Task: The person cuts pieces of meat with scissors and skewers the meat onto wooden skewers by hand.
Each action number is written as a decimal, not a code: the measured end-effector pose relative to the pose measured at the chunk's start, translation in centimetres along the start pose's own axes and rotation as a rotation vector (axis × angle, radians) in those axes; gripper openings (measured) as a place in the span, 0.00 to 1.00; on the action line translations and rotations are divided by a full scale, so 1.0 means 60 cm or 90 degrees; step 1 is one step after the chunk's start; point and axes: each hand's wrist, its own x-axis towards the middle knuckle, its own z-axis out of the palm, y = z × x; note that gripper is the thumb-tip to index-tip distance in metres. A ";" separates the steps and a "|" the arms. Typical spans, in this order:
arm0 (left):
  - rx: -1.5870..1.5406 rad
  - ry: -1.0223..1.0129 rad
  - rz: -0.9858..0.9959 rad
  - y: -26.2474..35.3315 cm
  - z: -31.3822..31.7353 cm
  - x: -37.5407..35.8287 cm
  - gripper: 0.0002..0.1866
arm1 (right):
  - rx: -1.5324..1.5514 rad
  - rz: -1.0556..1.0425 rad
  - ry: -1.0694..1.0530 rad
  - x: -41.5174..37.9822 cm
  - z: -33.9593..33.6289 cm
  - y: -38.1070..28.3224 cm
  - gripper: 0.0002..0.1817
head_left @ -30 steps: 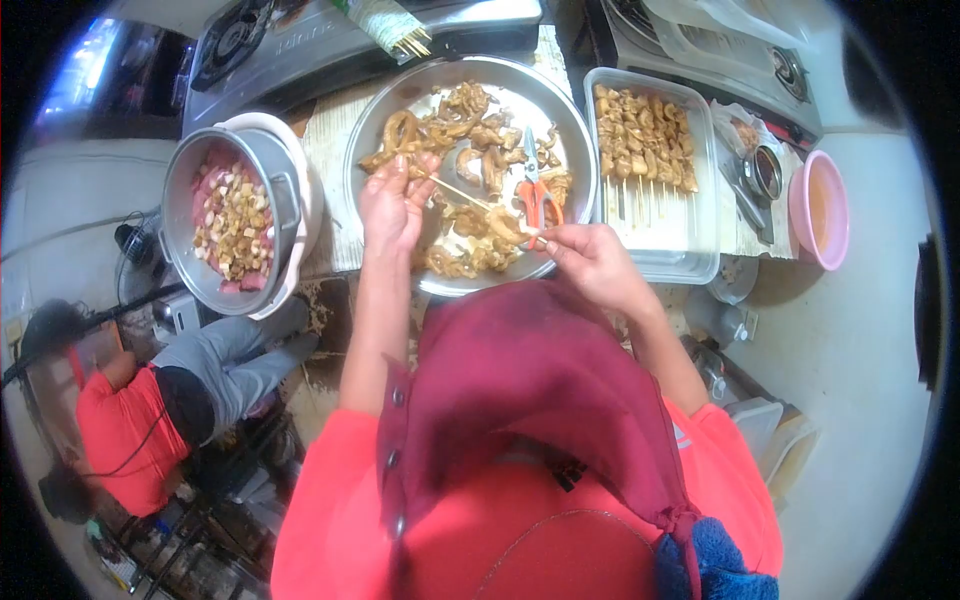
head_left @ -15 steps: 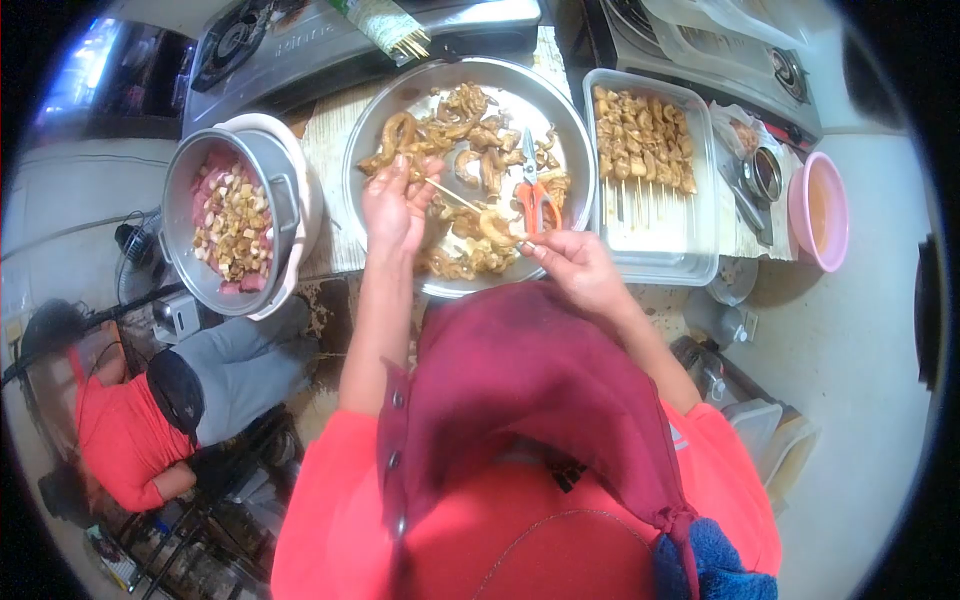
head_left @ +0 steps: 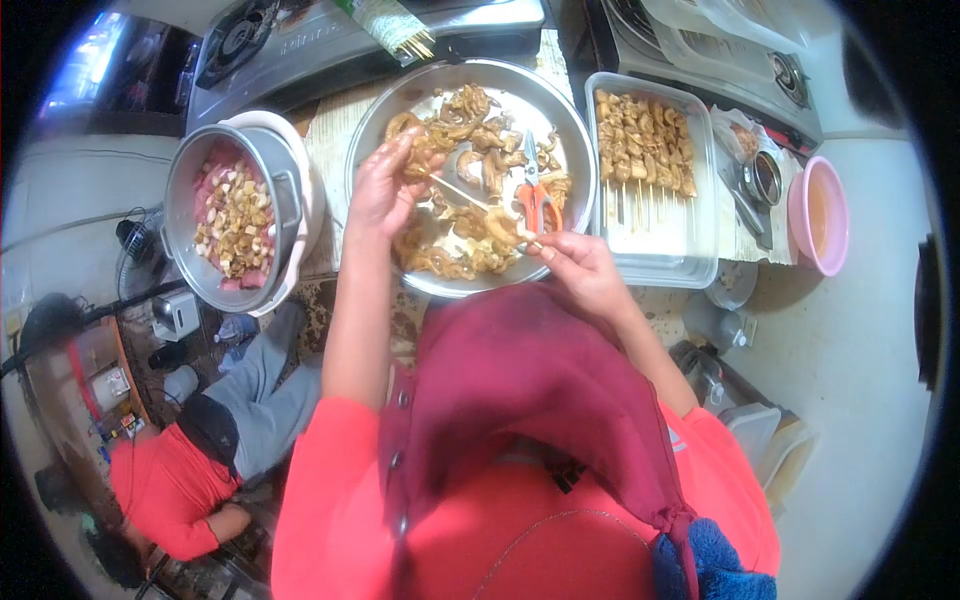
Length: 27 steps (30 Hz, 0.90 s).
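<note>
A round metal tray (head_left: 570, 105) holds several brown pieces of cooked meat (head_left: 470, 120) and orange-handled scissors (head_left: 535, 195). My left hand (head_left: 382, 188) pinches one end of a thin bamboo skewer (head_left: 462, 192) over the tray's left side. My right hand (head_left: 575, 265) holds the other end at the tray's near rim, with a meat piece (head_left: 503, 225) threaded on it next to the fingers.
A clear container (head_left: 700, 240) with finished skewers lies right of the tray. Left stands a metal pot (head_left: 185, 180) of diced food. A pink bowl (head_left: 820, 210) sits far right. Gas stoves (head_left: 300, 40) line the back. Another person in red crouches below left.
My left hand has shifted slightly up and left over the tray. The skewer stays between both hands. The person at lower left has moved down and to the right.
</note>
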 end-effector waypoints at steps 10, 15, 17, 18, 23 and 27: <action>-0.038 0.023 0.013 0.008 0.031 -0.006 0.16 | 0.054 0.026 0.035 -0.010 0.012 0.000 0.12; 0.250 -0.056 -0.033 0.035 0.019 0.007 0.16 | 0.089 0.026 0.030 -0.011 0.006 -0.005 0.12; 0.253 -0.069 -0.066 0.040 0.020 0.013 0.15 | 0.063 0.016 0.031 -0.010 0.005 -0.007 0.12; 0.220 -0.071 -0.053 0.039 0.021 0.014 0.13 | 0.050 0.011 0.033 -0.010 0.004 -0.008 0.12; 0.060 -0.020 0.057 0.006 0.036 0.017 0.08 | 0.016 -0.037 0.105 -0.008 0.017 0.013 0.11; -0.023 0.048 0.184 -0.022 0.050 0.017 0.09 | -0.026 -0.055 0.134 -0.004 0.027 0.003 0.11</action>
